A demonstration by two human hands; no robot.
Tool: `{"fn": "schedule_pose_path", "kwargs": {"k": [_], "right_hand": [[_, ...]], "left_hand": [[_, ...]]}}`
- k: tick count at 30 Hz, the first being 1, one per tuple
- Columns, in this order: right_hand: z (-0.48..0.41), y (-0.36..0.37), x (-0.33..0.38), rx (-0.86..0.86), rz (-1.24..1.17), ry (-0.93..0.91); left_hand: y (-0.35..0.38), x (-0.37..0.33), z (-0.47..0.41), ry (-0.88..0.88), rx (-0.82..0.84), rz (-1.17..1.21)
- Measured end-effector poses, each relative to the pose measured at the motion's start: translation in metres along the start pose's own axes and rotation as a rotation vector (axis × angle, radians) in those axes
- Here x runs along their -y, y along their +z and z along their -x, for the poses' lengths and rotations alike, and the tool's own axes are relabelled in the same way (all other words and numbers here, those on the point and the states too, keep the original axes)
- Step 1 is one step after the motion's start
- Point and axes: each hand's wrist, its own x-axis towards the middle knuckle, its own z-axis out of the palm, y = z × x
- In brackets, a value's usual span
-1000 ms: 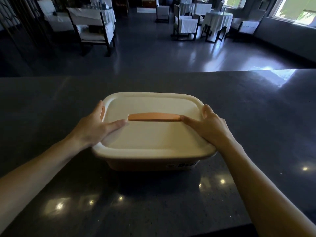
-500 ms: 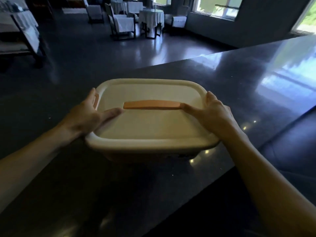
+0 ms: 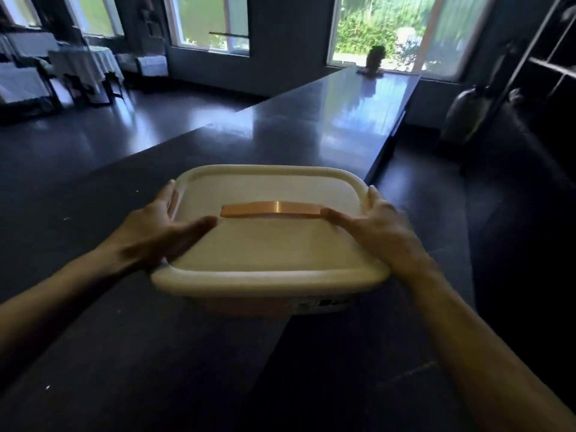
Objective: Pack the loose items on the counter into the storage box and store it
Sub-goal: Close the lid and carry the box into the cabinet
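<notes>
Looked like a restaurant or hotel dining room, seen from the bar side. Had a long, dark, polished counter (image 3: 327,120) running away toward tall bright windows (image 3: 212,23), with a small potted plant (image 3: 375,59) at its far end. Held tables draped in white cloths (image 3: 84,62) and dark-framed chairs with white covers (image 3: 21,85), blurred, across a glossy dark floor (image 3: 93,135). Kept open shelving (image 3: 554,57) and a pale cylinder (image 3: 464,116) on the right, behind the counter. Gave onto greenery through the glass.
</notes>
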Motion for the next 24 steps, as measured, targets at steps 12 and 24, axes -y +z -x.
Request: {"fn": "schedule_pose_path", "kwargs": {"k": [12,24], "right_hand": [[-0.111,-0.106,-0.119,-0.292,-0.028,0.257],[-0.24,-0.156,-0.2,-0.451,0.029,0.476]], "left_hand": [[0.144,-0.165,-0.178,0.31,0.185,0.091],[0.276,-0.3,-0.343,0.558,0.395,0.213]]}}
